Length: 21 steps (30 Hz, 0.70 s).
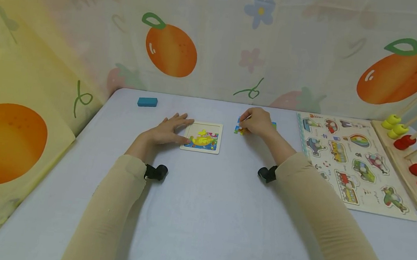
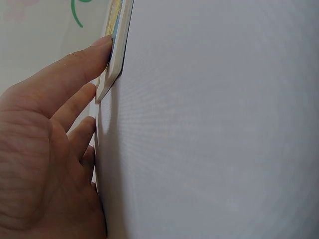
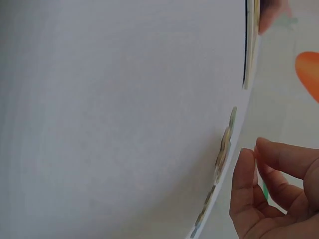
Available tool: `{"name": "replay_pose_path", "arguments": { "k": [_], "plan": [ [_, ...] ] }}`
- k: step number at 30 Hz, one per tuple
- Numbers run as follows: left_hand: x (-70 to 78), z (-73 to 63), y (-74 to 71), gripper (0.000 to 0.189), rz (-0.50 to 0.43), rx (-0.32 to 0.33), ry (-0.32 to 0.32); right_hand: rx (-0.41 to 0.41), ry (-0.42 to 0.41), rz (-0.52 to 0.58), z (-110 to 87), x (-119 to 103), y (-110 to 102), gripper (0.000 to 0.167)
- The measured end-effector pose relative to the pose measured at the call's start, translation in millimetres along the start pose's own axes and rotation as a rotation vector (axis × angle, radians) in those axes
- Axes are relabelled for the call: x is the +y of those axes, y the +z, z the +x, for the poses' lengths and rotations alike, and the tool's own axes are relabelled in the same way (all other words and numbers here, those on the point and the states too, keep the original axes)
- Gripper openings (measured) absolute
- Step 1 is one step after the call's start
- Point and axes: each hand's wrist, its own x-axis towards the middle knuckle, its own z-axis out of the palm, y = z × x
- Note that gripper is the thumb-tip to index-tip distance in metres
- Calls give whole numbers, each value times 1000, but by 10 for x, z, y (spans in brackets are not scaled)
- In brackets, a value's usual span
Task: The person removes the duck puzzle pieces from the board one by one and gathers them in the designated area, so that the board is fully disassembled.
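- My left hand (image 1: 167, 131) lies at the left side of the tray (image 1: 219, 139), fingers straight and spread, with the thumb resting over its rim. It seems to be steadying it.
- The tray sits flat on the table (image 1: 193, 212), a yellow duck picture partly filled in; its upper left looks bare.
- My right hand (image 1: 258, 121) is to the right of the tray, thumb and fingertip pressed close. A pale sliver shows between them – I take it for a puzzle piece (image 1: 248, 117) pinched on edge, though its picture side is hidden from me.
- Loose pieces (image 1: 237, 129) lie right of the tray, partly under my right hand; I cannot count them.
- Well left of and beyond the tray is a blue block (image 1: 147, 102); far to its right are a picture board (image 1: 345, 160) and, past that, a bead stand (image 1: 403, 165). My hands touch none of these.
- I judge the step in hand as picking a piece – the tray is not yet full. The next move calls for carrying it left to the tray, turning it to match the gap, and pressing it flat while my left thumb keeps the rim still.
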Motion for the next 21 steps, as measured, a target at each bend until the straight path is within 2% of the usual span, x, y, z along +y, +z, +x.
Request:
{"name": "replay_pose_path", "arguments": {
  "k": [4,21],
  "plan": [
    [3,1,4,80,10,8,2,-3,-12,36,-10,-39,51,16],
    [0,-2,3,79,14,18,20,-71,-64,-9,-28,-224,306,18]
  ]
}}
